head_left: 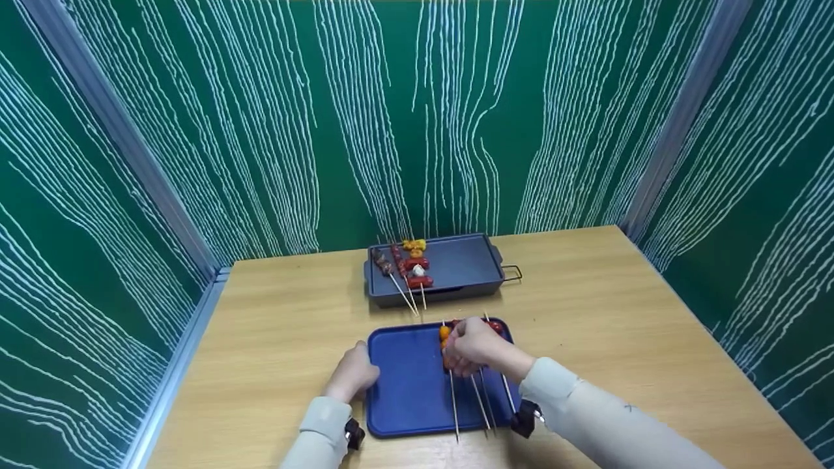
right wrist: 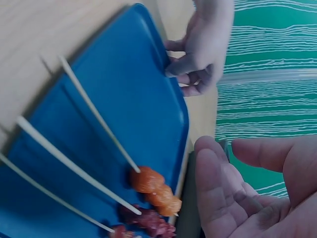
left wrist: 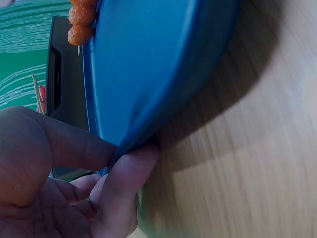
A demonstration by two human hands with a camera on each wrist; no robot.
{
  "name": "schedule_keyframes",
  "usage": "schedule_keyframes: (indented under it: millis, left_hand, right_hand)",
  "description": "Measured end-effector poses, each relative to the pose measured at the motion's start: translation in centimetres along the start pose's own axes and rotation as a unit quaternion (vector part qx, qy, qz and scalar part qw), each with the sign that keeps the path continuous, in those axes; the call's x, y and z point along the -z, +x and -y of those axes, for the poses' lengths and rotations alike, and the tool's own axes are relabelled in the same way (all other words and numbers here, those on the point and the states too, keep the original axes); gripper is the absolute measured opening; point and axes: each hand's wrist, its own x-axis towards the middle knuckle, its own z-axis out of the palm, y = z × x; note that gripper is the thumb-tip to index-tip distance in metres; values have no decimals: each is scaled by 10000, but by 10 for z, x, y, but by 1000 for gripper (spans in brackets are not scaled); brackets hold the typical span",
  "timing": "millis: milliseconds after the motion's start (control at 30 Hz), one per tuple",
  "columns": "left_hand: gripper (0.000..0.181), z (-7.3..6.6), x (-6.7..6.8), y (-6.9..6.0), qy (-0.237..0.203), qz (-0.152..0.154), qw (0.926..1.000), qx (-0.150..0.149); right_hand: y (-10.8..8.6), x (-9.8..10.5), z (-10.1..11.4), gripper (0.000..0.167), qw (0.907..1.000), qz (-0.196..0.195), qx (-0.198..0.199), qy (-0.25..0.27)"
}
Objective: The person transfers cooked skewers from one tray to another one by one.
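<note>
My left hand (head_left: 352,372) pinches the left rim of the blue tray (head_left: 401,391) between thumb and fingers, as the left wrist view (left wrist: 133,171) also shows. Over the tray's right half hovers my right hand (head_left: 474,348), with a gap between thumb and fingers and nothing held in the right wrist view. Beneath and beside it lie several skewers. One bears orange balls (right wrist: 147,180), and next to it are dark red meat skewers (right wrist: 148,220). A red piece (head_left: 496,327) shows at the tray's far right corner. The right hand hides part of the skewers in the head view.
Behind the tray stands a dark grill pan (head_left: 456,260) with a wire handle (head_left: 513,273) on its right. Several skewers lie on its left side, among them a red and white one (head_left: 418,270) and a meat one (head_left: 383,262). Green patterned panels (head_left: 352,130) enclose the wooden table (head_left: 280,312).
</note>
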Motion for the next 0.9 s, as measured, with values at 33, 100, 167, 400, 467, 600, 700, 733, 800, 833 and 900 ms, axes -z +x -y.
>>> schedule_keyframes:
  millis: [33, 100, 167, 400, 467, 600, 700, 733, 800, 833, 900]
  left_hand:
    - [72, -5, 2, -4, 5, -24, 10000, 2]
    - [70, -8, 2, -7, 60, -54, 10000, 10]
    - [70, -9, 3, -9, 190, -86, 9998, 31]
    - [69, -9, 3, -10, 48, -72, 10000, -1]
    - [70, -5, 2, -6, 104, -80, 9999, -81]
    - [65, 0, 2, -3, 283, -207, 9989, -307]
    - [63, -5, 3, -7, 295, -205, 9990, -263]
    - [63, -9, 4, -10, 276, -204, 9992, -214]
    - [63, -7, 3, -8, 247, -198, 9993, -223]
    - [64, -2, 0, -3, 279, -207, 9991, -242]
    - [66, 6, -4, 5, 268, -239, 9990, -283]
  right_hand:
    - [1, 1, 3, 18, 10000, -25, -28, 29]
    - [2, 4, 7, 17, 9999, -72, -46, 89]
    - [4, 6, 12, 19, 9998, -93, -20, 176]
    - [10, 14, 23, 16, 9982, -67, 86, 586]
    - [12, 15, 27, 13, 9978, -111, 146, 639]
    - [16, 16, 32, 14, 9970, -148, 154, 741]
    - [19, 17, 34, 15, 9959, -131, 167, 878]
    - [21, 17, 35, 15, 9955, -141, 191, 914]
    - [23, 16, 36, 16, 9932, -136, 217, 1133]
    - [25, 16, 36, 17, 9918, -143, 226, 1246]
    - [28, 15, 36, 17, 9893, -179, 255, 1422]
